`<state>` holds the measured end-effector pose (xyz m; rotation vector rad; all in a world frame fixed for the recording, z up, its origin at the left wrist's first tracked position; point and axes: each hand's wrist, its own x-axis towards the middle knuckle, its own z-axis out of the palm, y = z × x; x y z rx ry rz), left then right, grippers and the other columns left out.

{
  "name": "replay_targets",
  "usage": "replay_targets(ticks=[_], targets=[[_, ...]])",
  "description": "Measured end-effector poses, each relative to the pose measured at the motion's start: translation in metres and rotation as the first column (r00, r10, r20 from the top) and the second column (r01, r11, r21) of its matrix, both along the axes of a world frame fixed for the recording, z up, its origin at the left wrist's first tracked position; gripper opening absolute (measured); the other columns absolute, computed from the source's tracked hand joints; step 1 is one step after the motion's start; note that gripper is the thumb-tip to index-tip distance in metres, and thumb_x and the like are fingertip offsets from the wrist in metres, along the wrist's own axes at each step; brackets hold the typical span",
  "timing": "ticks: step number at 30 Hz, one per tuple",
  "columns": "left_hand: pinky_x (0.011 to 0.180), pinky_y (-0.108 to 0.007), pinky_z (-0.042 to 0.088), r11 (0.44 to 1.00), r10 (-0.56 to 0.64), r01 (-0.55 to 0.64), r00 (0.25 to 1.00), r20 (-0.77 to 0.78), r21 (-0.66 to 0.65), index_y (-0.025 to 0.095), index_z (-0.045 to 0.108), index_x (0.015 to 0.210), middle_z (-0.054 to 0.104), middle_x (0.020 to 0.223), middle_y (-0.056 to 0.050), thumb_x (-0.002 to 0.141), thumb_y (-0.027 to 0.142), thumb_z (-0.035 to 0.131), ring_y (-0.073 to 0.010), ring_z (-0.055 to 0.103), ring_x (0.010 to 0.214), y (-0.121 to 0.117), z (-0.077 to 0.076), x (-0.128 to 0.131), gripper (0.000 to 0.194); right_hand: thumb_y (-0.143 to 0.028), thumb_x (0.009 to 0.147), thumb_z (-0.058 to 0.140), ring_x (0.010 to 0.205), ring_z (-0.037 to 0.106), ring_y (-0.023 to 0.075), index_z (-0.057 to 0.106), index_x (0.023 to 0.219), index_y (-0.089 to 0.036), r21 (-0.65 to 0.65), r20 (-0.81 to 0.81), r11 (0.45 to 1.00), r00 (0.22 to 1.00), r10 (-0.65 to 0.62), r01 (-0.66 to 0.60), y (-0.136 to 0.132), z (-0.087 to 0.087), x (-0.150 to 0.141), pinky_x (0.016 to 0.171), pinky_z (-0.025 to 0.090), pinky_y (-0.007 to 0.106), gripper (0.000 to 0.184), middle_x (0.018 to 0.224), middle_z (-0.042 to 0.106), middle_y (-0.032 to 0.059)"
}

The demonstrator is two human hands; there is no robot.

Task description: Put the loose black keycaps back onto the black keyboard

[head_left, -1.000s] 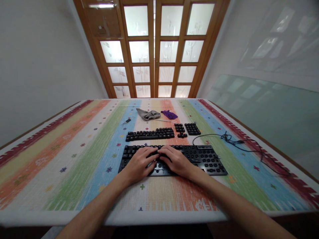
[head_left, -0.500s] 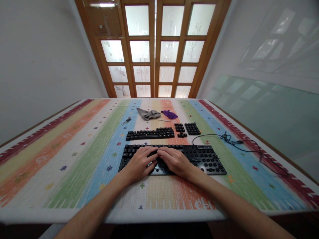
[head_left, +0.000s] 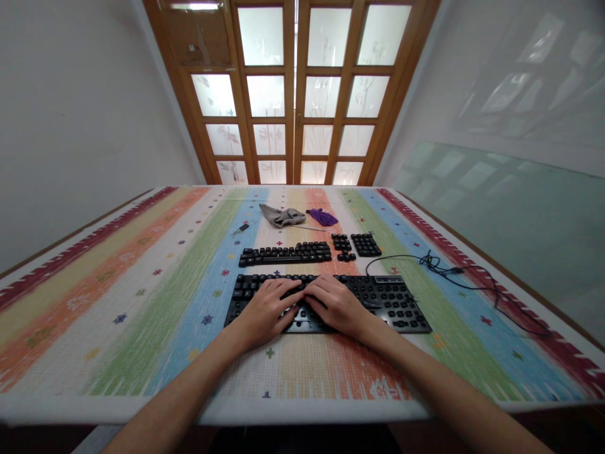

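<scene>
Head view: rests left hand (head_left: 270,308) and right hand (head_left: 336,306) on the keyboard (head_left: 390,306), flat on the striped tablecloth (head_left: 293,372); partly hides its middle, so cannot tell whether gripping anything. Just beyond, shows black keycaps (head_left: 286,255), then grey cloth (head_left: 282,218) and purple cloth (head_left: 322,218); at right, cable (head_left: 456,270).

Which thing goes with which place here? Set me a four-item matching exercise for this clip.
Column 1
1. keyboard
2. loose keycaps
3. cable
4. grey cloth

Column 2
A. immediately left of the purple cloth
B. trailing out to the right, partly tangled
C. under the left hand and right hand
D. laid out in groups just beyond the keyboard

Pairs: 1-C, 2-D, 3-B, 4-A
</scene>
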<state>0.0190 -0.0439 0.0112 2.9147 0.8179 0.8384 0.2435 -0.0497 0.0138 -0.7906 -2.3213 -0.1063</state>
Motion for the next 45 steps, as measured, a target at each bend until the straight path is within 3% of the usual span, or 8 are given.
replay_targets(ticks=[15,22,45], targets=[[0.102,-0.048,0.047,0.999,0.004,-0.001,0.998,0.061,-0.044,0.02,0.05,0.14,0.061,0.134,-0.012,0.098,0.021,0.052,-0.0271,0.056,0.122,-0.0014,0.0,0.0002,0.043,-0.015,0.095,0.056,0.083,0.062,0.0217,0.063,0.097,-0.017,-0.113,-0.059,0.993,0.998,-0.028,0.021,0.0008,-0.0027,0.0007,0.074,0.053,0.034,0.007,0.088,0.067,0.008],[0.102,-0.048,0.048,0.999,0.01,-0.007,0.997,0.08,-0.037,0.016,0.053,0.133,0.063,0.13,-0.013,0.096,0.02,0.055,-0.0274,0.058,0.119,-0.0021,0.0006,0.0006,0.037,-0.016,0.093,0.06,0.084,0.064,0.0207,0.063,0.1,-0.018,-0.174,-0.103,0.985,0.995,-0.016,-0.002,0.0027,-0.0029,0.0041,0.075,0.053,0.033,0.008,0.091,0.068,0.0075],[0.102,-0.049,0.048,0.998,0.021,-0.016,0.996,0.092,-0.058,0.018,0.055,0.133,0.063,0.131,-0.013,0.096,0.021,0.054,-0.0274,0.058,0.121,-0.0015,0.0001,-0.0001,0.037,-0.018,0.097,0.056,0.081,0.061,0.0213,0.067,0.096,-0.018,-0.091,-0.051,0.996,0.999,0.004,-0.009,0.0023,-0.0009,0.004,0.074,0.052,0.035,0.011,0.085,0.07,0.0073]])
